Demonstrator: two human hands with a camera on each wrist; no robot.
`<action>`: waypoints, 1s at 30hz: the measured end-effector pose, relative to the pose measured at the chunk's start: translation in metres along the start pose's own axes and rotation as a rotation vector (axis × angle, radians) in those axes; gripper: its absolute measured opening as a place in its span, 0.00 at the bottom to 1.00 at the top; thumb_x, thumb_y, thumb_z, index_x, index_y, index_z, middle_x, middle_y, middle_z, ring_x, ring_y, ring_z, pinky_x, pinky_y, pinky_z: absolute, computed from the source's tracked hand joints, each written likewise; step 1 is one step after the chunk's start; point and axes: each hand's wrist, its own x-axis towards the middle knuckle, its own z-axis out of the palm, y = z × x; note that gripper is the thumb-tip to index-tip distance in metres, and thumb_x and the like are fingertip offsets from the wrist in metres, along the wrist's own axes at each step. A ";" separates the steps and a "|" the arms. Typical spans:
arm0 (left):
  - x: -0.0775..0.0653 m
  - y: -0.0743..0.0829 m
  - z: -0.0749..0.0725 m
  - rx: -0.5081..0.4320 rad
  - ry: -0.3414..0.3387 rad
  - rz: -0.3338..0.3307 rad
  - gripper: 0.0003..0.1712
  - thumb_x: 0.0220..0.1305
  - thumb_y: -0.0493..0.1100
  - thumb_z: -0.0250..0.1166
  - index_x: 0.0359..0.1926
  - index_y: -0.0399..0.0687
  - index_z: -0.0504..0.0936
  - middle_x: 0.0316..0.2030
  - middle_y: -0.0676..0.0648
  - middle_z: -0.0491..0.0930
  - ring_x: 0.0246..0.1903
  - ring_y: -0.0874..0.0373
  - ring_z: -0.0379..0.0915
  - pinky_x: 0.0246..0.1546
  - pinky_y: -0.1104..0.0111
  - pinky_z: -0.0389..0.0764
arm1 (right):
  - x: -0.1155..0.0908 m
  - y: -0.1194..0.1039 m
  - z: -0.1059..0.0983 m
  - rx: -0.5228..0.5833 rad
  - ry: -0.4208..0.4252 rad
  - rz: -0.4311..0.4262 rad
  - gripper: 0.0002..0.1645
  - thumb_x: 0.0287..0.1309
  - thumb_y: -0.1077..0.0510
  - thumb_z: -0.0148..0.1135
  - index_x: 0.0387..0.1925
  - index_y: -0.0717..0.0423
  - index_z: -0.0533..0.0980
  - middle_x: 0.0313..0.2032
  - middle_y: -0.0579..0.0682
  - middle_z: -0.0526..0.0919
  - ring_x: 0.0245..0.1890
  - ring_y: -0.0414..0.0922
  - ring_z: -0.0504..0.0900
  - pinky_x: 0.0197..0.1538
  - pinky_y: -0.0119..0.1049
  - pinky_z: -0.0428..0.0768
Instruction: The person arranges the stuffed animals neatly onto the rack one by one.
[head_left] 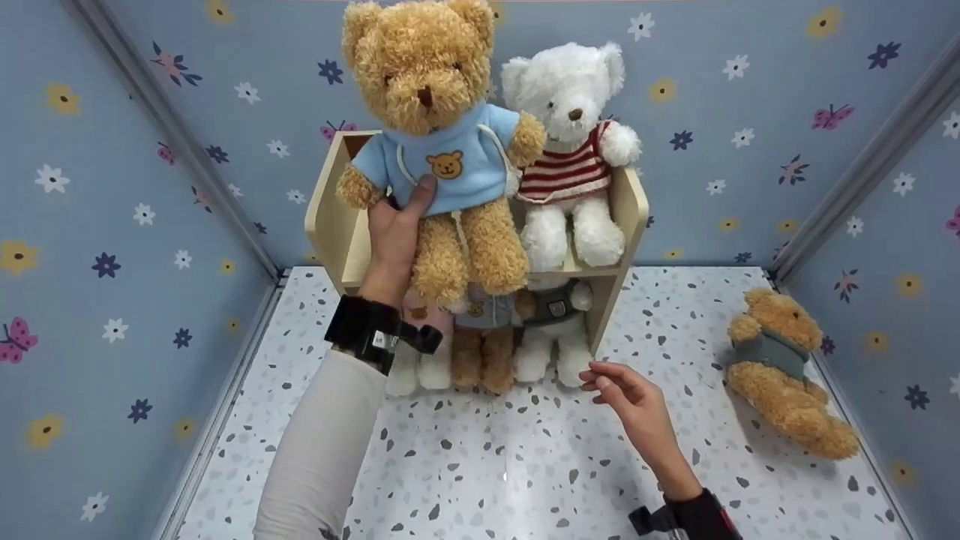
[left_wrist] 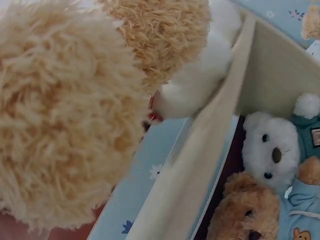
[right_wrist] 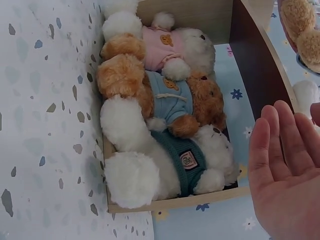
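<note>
My left hand point(head_left: 397, 229) grips a tan teddy bear point(head_left: 472, 247) in a light blue hoodie at its side, thumb across the front of the hoodie. The bear is upright in front of the upper shelf of a small wooden rack point(head_left: 634, 217). To its right, a white teddy bear point(head_left: 574, 225) in a red striped top sits on that shelf. My right hand point(head_left: 634, 405) is held low in front of the rack, fingers extended and holding nothing. In the left wrist view the held bear's fur point(left_wrist: 65, 115) covers much of the picture and hides my fingers.
On the lower shelf sit a bear in pink point(right_wrist: 162, 47), a brown bear in blue point(right_wrist: 170, 97) and a white bear in green point(right_wrist: 165, 160). Another tan bear point(head_left: 780, 367) lies on the speckled floor point(head_left: 510, 457) by the right wall point(head_left: 885, 300).
</note>
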 end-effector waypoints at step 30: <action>0.057 -0.036 0.010 0.092 0.020 -0.340 0.35 0.70 0.49 0.69 0.67 0.31 0.70 0.66 0.39 0.72 0.67 0.51 0.67 0.70 0.70 0.64 | -0.004 0.005 -0.009 -0.046 0.048 0.098 0.15 0.74 0.65 0.58 0.57 0.65 0.80 0.44 0.58 0.89 0.44 0.46 0.87 0.46 0.38 0.86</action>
